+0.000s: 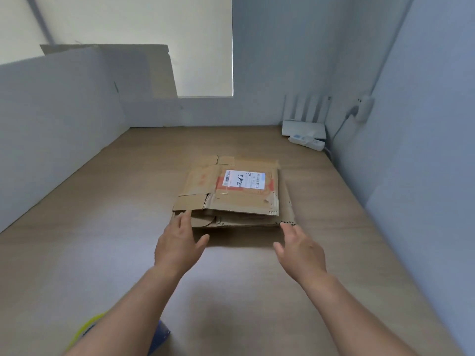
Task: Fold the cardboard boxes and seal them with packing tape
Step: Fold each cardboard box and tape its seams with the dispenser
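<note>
I'm hovering left hand (177,242) and right hand (300,250), spread, empty, at near corners of flattened cardboard boxes (231,194); judging them light, stiff, best gripped there

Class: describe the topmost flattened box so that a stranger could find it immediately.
Start at the wooden table: flattened cardboard lies stacked near its middle. The top box alone carries a white shipping label over a red band.

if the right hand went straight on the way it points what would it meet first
Probably the near right corner of the flattened cardboard boxes, just ahead of the right hand; the gap is unclear.
</note>
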Available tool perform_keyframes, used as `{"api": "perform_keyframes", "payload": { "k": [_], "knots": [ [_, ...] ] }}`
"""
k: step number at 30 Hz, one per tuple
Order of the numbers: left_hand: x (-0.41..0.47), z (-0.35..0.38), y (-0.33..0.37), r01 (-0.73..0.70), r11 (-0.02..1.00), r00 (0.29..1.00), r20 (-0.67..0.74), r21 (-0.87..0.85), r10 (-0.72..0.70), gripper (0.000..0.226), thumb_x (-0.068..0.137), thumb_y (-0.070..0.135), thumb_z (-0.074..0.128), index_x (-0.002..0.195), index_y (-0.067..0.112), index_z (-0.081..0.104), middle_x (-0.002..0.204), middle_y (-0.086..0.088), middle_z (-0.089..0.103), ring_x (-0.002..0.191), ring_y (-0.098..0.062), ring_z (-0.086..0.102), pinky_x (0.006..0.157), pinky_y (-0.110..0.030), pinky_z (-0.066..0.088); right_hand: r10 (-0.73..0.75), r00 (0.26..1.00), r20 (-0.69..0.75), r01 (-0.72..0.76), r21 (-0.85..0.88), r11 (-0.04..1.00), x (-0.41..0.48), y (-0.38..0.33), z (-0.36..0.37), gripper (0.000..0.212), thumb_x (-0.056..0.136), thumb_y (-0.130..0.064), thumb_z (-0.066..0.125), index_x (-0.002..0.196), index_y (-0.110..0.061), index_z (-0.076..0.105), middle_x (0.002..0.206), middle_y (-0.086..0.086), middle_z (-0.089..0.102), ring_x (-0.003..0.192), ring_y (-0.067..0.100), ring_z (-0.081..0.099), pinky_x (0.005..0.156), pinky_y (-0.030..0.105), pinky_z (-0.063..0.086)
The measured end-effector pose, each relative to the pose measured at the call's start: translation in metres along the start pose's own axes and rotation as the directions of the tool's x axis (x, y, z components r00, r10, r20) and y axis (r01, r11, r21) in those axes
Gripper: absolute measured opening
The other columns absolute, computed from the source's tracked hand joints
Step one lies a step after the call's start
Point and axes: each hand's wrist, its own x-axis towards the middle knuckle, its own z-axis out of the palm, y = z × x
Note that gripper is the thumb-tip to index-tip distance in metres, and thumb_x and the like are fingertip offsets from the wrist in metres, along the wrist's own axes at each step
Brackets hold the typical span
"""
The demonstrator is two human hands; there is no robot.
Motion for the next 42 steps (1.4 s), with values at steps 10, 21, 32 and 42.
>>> {"api": "perform_keyframes", "payload": {
  "k": [10, 21, 32, 42],
  "knots": [
    [0.122, 0.044, -0.032, 0.085, 0.987, 0.992, 0.078, 0.139, -0.096, 0.101, 0.076, 0.07, 0.058, 0.149, 0.016, 0.013, 0.154, -0.01, 0.02, 0.141, -0.028, 0.024, 0.11, -0.043, 0.029, 0.159, 0.987, 0.013, -0.158, -0.057, 0.986, 0.118, -0.012, 0.046, 0.098, 0.077, -0.075, 0.046, 0.149, -0.022, 0.006, 0.142, 0.006, 0.041, 0.13, 0.024, 0.04, 0.099, 0.04, 0.035],
    [0.127, 0.038, -0.037, 0.117, 0.992, 0.993, -0.019, -0.056, -0.118, 0.083, 0.079, 0.071, 0.05, 0.145, 0.023, 0.031, 0.147, -0.006, 0.034, 0.128, -0.03, 0.033, 0.104, -0.042, 0.035, 0.139, 0.989, 0.046, -0.146, 0.235, 0.961, 0.12, -0.024, 0.042, 0.091, 0.079, -0.053, 0.064, 0.149, -0.023, 0.014, 0.125, 0.007, 0.037, 0.116, 0.029, 0.046, 0.093, 0.034, 0.037],
    [0.019, -0.06, 0.001, -0.111, 0.929, 0.929, -0.369, -0.352, -0.029, 0.024, 0.101, 0.026, 0.039, 0.107, 0.016, 0.06, 0.081, -0.006, 0.063, 0.079, -0.032, 0.055, 0.064, -0.034, 0.036, 0.186, 0.926, -0.328, 0.079, 0.652, 0.754, 0.026, -0.035, -0.034, 0.046, 0.082, -0.002, 0.062, 0.127, -0.003, 0.053, 0.112, 0.009, 0.058, 0.104, 0.027, 0.057, 0.085, 0.026, 0.038],
    [-0.116, -0.121, 0.006, -0.127, 0.907, 0.887, -0.456, -0.401, -0.077, 0.014, 0.089, 0.031, 0.054, 0.101, 0.031, 0.061, 0.082, 0.007, 0.067, 0.077, -0.028, 0.065, 0.074, -0.039, 0.053, 0.181, 0.791, -0.584, 0.168, 0.491, 0.855, -0.069, -0.044, -0.109, 0.016, 0.087, -0.021, 0.063, 0.099, -0.011, 0.06, 0.088, 0.01, 0.069, 0.08, 0.037, 0.061, 0.064, 0.035, 0.04]
  ]
}}
